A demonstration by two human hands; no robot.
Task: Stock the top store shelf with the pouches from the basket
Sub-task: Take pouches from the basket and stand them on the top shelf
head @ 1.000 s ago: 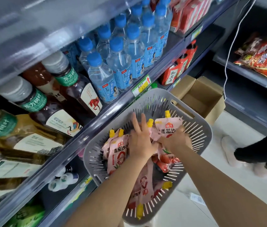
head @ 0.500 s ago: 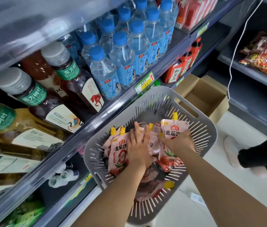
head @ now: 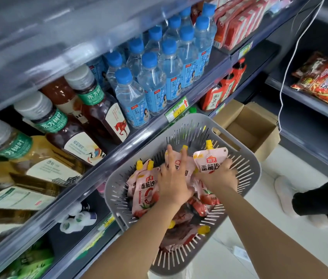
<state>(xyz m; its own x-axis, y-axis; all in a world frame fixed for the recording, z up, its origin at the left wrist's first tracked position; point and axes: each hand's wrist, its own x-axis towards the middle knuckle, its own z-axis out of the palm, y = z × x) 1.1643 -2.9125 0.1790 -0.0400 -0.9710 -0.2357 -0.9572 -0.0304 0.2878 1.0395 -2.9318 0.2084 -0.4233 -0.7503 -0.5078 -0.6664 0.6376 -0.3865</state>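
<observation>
Nearby, water bottles [head: 151,85] above basket [head: 245,158].

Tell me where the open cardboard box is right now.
In the head view, the cardboard box sits on the floor right of centre, just beyond the grey basket's far rim, at the shelving's foot.

The pouch [head: 209,164] in my right hand [head: 219,176] says 海天 and 番茄沙, cut off after that. Green neck labels on the tea bottles [head: 90,109] read 东方树叶. Shelf price tag [head: 177,109] looks like 3.9.
</observation>
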